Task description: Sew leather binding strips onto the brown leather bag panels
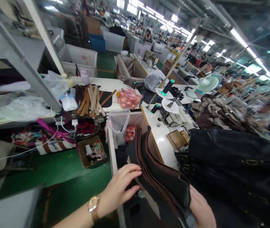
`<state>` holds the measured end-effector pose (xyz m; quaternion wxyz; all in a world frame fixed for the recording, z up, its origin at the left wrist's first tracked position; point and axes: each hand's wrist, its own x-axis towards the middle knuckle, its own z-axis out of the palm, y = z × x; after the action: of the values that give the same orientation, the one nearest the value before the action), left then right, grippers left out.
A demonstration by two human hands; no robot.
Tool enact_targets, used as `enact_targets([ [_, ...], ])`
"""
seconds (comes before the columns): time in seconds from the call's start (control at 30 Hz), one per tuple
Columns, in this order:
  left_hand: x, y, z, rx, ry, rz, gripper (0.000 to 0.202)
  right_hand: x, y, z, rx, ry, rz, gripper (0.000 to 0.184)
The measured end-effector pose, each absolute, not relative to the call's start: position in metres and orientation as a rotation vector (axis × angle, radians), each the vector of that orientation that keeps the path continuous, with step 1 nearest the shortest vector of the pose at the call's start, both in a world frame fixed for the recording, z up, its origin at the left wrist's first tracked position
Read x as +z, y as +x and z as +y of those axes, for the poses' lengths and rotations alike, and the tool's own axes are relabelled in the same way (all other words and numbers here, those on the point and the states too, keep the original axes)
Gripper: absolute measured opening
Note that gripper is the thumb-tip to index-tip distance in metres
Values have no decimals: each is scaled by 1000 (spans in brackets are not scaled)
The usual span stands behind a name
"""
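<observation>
Black and brown pieces (166,175) are bunched in layers, held up near the counter (160,136). The right hand (201,206) grips their lower end; the left hand (120,185), fingers parted, meets their edge. Gathering looks done, though they aren't set down yet

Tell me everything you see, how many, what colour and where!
Layered stack: 1, black and brown, between hands
Fruit bags: 2, reddish, one on the table, one in a bin
Strips: many, brown and tan, table
Thread spools: at least 2, black, right of fruit
Sewing machine: 1 nearby, pale, right
Cardboard box: 1, brown, green floor
Buckled pile: 1, black, right
Fans: at least 2, pale green, right
Distant people: several, colours blurred, background
Watch: 1, gold-coloured, left wrist
Left hand: 1, bare, fingers at the stack's left
Right hand: 1, bare, stack's near end
</observation>
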<state>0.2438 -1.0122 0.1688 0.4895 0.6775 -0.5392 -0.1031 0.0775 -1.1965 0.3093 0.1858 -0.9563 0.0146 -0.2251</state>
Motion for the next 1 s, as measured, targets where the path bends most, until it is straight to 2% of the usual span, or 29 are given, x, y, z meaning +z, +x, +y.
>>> enact_targets([
  [0.17,180,241,-960,-181,1691,-1277,30,314,94,-1134,-689,-2696,-56,21],
  [0.3,170,242,-890,-192,1826,-1178,13,307,112,-1075,-743,-2697,-97,17],
  [0.4,158,237,-827,-151,1949,-1069,9,300,123,-1031,-677,-2657,-150,19],
  [0.6,137,215,-704,9,2146,-923,18,285,148,-947,-600,-2563,-350,35],
  [0.8,131,177,-626,143,2291,-723,27,280,176,-880,-545,-2379,-562,31],
  [0.93,136,155,-598,209,2334,-510,47,279,182,-851,-516,-2313,-711,32],
  [1.0,142,151,-589,128,2358,-494,55,281,184,-839,-499,-2284,-778,33],
])
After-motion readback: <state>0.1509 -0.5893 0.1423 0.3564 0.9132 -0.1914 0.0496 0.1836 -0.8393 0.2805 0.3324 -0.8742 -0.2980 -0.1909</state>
